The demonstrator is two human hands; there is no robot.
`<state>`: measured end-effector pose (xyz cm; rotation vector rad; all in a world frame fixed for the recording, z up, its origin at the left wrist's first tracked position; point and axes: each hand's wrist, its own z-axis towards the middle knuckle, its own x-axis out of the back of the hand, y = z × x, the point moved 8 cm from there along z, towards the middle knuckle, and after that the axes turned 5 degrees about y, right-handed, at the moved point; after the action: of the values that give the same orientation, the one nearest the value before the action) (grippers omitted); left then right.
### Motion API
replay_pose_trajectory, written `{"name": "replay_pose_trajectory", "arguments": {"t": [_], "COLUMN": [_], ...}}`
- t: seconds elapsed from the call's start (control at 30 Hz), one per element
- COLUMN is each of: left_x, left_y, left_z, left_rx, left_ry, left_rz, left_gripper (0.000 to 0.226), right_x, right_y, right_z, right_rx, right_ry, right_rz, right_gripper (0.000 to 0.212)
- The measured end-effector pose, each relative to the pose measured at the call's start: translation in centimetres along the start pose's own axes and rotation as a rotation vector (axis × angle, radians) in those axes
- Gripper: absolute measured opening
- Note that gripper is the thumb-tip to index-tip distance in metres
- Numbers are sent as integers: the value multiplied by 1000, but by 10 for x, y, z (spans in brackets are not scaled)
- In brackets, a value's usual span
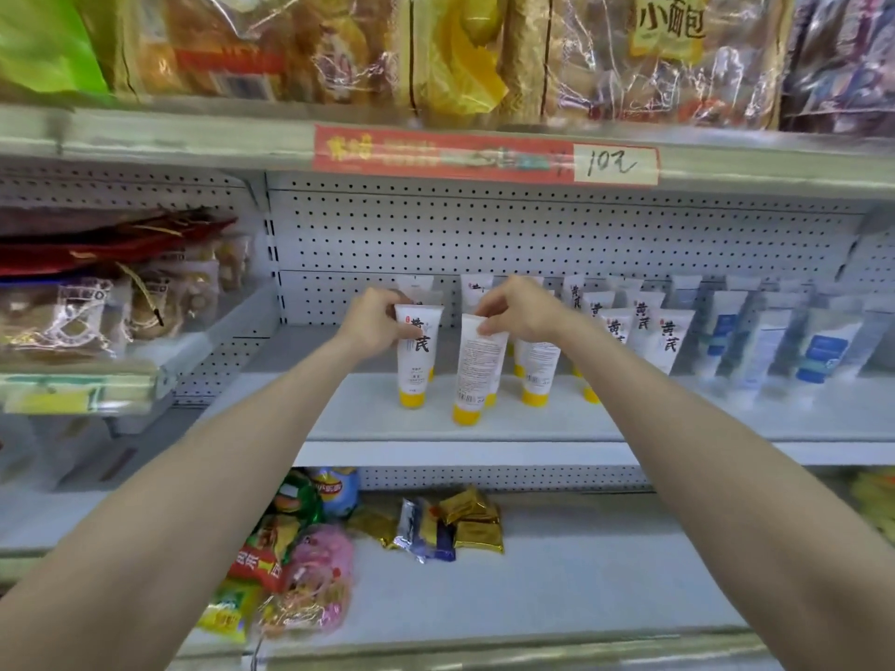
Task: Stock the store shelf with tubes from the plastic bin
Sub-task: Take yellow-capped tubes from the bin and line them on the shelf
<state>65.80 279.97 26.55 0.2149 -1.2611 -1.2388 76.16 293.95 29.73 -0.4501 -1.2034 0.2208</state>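
Observation:
Both my arms reach to the middle shelf. My left hand grips the top of a white tube with a yellow cap, label facing me, standing cap-down. My right hand pinches the top of a second white tube, its back label toward me, tilted slightly and its cap near the shelf's front. Several more yellow-capped tubes stand in rows behind and to the right. The plastic bin is out of view.
White tubes with blue labels fill the shelf's right end. Packaged snacks lie on the left shelf, bagged bread above, and snack packets and gold wrappers on the shelf below. A pegboard back wall closes the shelf.

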Motion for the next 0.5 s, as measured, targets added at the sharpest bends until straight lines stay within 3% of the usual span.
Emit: {"name": "replay_pose_trajectory", "arguments": {"t": [0.5], "left_x": [-18], "left_y": [-10], "left_z": [13], "left_rx": [30], "left_ry": [-21], "left_rz": [-53], "left_gripper": [37], "right_x": [3], "right_y": [2], "right_z": [7], "right_rx": [1], "right_ry": [5], "right_rz": [-15], "right_gripper": [20]}}
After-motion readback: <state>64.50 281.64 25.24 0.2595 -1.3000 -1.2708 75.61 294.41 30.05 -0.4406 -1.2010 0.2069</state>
